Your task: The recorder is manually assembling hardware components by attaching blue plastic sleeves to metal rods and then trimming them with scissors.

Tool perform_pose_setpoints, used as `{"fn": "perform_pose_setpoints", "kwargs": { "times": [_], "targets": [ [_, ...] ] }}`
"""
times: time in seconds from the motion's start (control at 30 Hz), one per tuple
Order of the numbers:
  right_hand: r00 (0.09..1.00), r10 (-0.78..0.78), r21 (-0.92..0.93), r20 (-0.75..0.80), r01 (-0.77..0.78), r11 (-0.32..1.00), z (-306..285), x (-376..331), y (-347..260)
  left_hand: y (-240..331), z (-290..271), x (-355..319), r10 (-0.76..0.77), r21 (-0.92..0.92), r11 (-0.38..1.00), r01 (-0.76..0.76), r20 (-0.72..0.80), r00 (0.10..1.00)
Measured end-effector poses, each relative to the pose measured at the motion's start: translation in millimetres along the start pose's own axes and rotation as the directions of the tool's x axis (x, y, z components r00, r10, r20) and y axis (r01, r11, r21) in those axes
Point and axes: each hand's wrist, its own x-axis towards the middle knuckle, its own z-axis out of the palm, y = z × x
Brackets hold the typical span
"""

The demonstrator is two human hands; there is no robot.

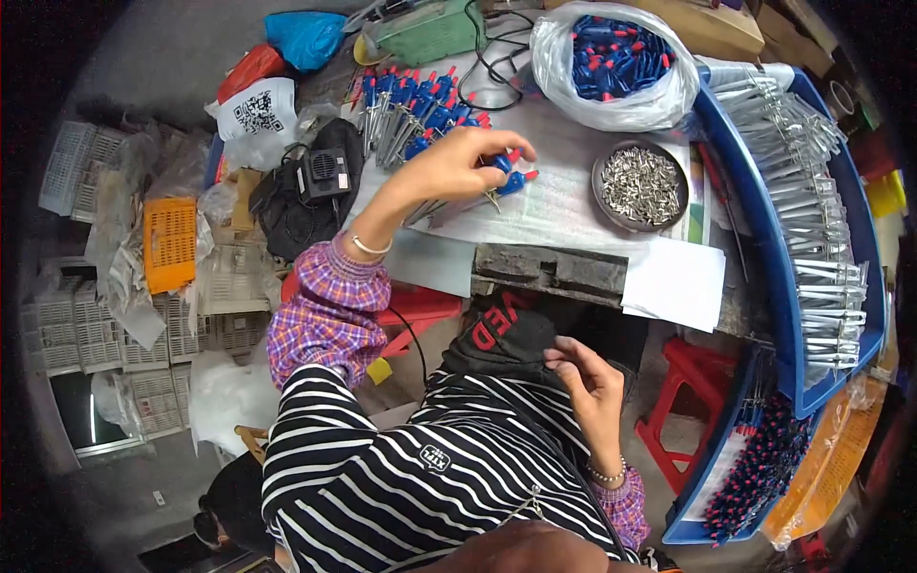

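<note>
My left hand is over the worktable, its thumb and fingers curled around a blue-handled metal tool with a red tip. Another red tip shows between the thumb and forefinger, and thin metal shafts stick out below the hand. Just beyond lies a pile of similar blue-handled tools, their shafts toward me. My right hand is low by my lap, in front of the table edge, with thumb and fingertips drawn together. Anything between them is too small to make out.
A round bowl of small metal rivets stands right of my left hand. Behind it sits a clear plastic bag of blue and red parts. Blue trays of metal pieces line the right side. White paper overlaps the table's front edge.
</note>
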Motion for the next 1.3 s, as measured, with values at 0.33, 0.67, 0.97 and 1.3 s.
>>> {"fn": "perform_pose_setpoints", "kwargs": {
  "times": [0.33, 0.67, 0.97, 1.3],
  "targets": [
    [0.995, 0.095, 0.028, -0.035, -0.094, 0.995, -1.6, -2.0, 11.4, -30.5, 27.2, -19.7, 0.363, 0.453, 0.883, -0.122, -0.496, 0.789],
    [0.989, 0.148, 0.017, -0.009, -0.148, 0.989, 1.3, 0.3, 13.8, -76.9, -19.0, -80.3, 0.0, 0.2, 0.951, 0.235, -0.762, 0.648],
    [0.984, 0.178, 0.008, 0.0, -0.178, 0.984, 4.1, -0.6, 15.5, -94.7, -13.1, -73.1, 0.035, 0.223, 0.953, 0.204, -0.75, 0.661],
    [0.981, 0.192, 0.036, -0.01, -0.191, 0.981, 5.9, 1.1, 18.1, -75.9, -8.0, -65.0, 0.105, 0.274, 0.952, 0.136, -0.71, 0.696]
  ]
}}
